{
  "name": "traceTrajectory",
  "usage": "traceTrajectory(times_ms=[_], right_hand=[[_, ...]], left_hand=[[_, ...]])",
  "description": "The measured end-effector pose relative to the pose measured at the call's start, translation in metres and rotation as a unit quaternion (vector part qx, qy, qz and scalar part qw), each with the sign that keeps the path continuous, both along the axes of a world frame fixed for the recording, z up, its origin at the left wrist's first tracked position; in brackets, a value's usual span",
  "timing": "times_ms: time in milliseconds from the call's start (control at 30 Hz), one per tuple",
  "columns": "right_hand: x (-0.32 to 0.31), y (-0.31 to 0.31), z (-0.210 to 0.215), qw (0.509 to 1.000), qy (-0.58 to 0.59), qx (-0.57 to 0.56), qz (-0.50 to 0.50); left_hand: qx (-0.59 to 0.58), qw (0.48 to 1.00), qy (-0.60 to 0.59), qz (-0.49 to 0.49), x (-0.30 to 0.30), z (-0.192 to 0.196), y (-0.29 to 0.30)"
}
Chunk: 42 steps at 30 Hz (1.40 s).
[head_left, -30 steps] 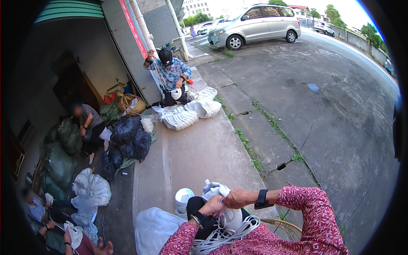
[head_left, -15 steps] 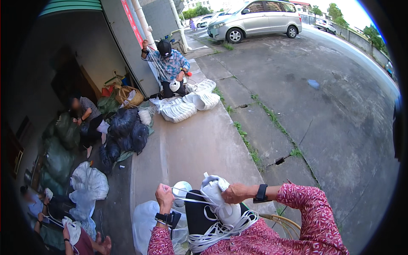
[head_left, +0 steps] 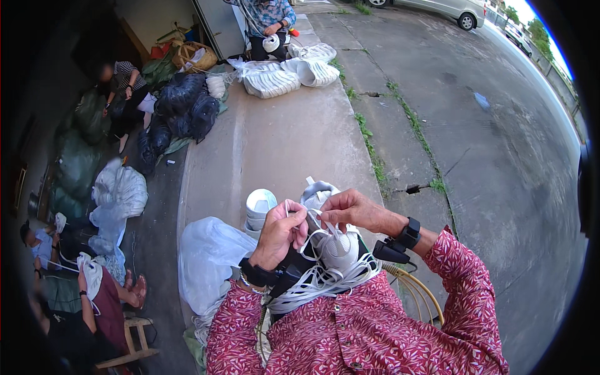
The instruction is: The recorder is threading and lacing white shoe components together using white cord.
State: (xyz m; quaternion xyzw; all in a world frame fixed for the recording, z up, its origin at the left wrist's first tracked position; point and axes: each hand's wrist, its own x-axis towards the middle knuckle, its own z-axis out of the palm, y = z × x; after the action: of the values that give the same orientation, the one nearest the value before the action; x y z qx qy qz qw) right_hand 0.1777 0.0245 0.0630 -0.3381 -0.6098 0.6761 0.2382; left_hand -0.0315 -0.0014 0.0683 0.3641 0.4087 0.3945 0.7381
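Note:
A white and grey sneaker (head_left: 339,251) rests in my lap with its toe toward me. My left hand (head_left: 279,236) is closed beside the shoe's left edge, pinching a white shoelace (head_left: 300,250). Over the shoe's throat, my right hand (head_left: 357,211) has thumb and fingertips closed on the lace as well. The exact hold is partly hidden by my fingers. Below the sneaker, a loose bunch of white laces (head_left: 306,294) lies across my lap.
Left of the shoe stand stacked white round pieces (head_left: 260,203) and a translucent plastic bag (head_left: 209,256). Bundled white shoes (head_left: 272,81) lie ahead near a co-worker (head_left: 272,19). Black bags (head_left: 184,106) and other seated people are at left. A yellow-brown cane chair edge (head_left: 415,284) shows at right.
My left hand has come in toward the shoe from a stretched lace, and my right hand has moved from the shoe's collar to the lace. The view has tilted down.

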Motion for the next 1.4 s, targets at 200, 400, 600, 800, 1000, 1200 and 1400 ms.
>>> traceTrajectory(times_ms=[200, 400, 600, 800, 1000, 1200, 1400], right_hand=[[-0.009, -0.008, -0.004, 0.997, 0.008, 0.013, -0.078], [-0.038, -0.02, -0.002, 0.942, -0.069, 0.315, -0.092], [-0.05, -0.014, -0.007, 0.937, -0.129, 0.298, -0.128], [-0.036, 0.003, -0.018, 0.926, -0.153, 0.317, -0.136], [-0.038, 0.003, -0.011, 0.949, -0.144, 0.243, -0.137], [-0.041, 0.005, -0.016, 0.993, -0.058, 0.05, -0.089], [-0.032, 0.009, 0.001, 0.99, -0.134, 0.022, 0.031]], left_hand=[[-0.046, 0.992, -0.113, 0.01, -0.003, -0.022, 0.001], [-0.105, 0.974, -0.198, -0.013, -0.007, -0.025, 0.001], [-0.119, 0.967, -0.222, -0.041, -0.007, -0.027, 0.004], [-0.113, 0.981, -0.138, -0.08, -0.007, -0.015, 0.002], [0.08, 0.994, 0.065, -0.032, -0.014, -0.016, 0.0], [0.072, 0.996, -0.015, 0.044, -0.01, -0.025, 0.008], [0.064, 0.992, -0.041, 0.098, -0.014, -0.026, 0.007]])
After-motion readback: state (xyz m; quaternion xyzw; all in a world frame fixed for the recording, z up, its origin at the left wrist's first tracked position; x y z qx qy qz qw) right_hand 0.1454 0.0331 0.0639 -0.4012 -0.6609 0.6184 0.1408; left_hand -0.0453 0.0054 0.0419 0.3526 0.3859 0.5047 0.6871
